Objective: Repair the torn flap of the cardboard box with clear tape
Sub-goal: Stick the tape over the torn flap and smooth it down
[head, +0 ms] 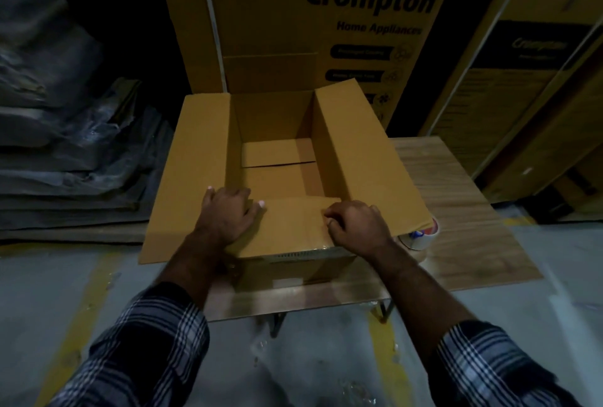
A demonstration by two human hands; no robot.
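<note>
Floor (49, 292): pale, with yellow lines running toward the camera; clear plastic scraps lie on it near the bottom edge.
Cartons (326, 21): tall printed cartons stand upright behind the table, marked "Crompton Home Appliances"; a second one leans at the right.
Stack (58, 132): dim, blurred wrapped bundles at the left; contents cannot be told.
Table (456, 197): low, wood-grain top, with thin legs visible under the front edge.
Box (277, 152): open cardboard box on the table, empty inside; left and right flaps are spread outward, and the far flap stands up.
Flap (290, 227): the near flap, folded inward over the opening; both hands rest on it.
Sleeves (156, 341): dark plaid, on both forearms.
Left hand (228, 214): spread flat, palm down, pressing the flap's left end, fingertips over the left corner of the opening.
Right hand (355, 224): curled, fingers pinched at the flap's right edge; whether anything lies between the fingers cannot be told.
Tape (417, 238): clear roll on the table just right of the box, partly hidden under the right flap.
</note>
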